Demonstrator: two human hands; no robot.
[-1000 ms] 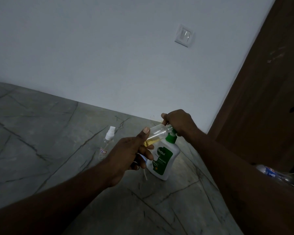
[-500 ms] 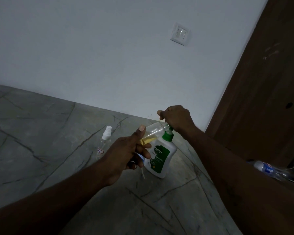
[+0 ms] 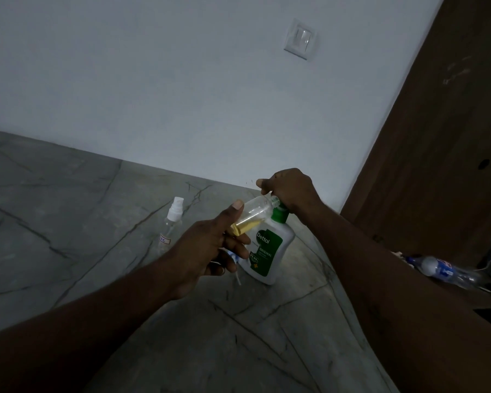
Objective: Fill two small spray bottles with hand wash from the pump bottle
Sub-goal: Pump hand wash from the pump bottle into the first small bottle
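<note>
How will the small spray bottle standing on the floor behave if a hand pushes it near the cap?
The standing spray bottle is tall and narrow, so it would probably tip easily. It looks clear and possibly empty, so it is likely light. Its round body may roll on the smooth stone floor once it is down.

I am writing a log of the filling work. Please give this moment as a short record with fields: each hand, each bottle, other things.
left hand: holds the open spray bottle, tilted, its mouth at the pump spout
right hand: grips the pump head of the pump bottle
open spray bottle: partly filled with yellow liquid
second spray bottle: upright on the floor, white cap on, untouched
other: water bottle lying at the right
</note>
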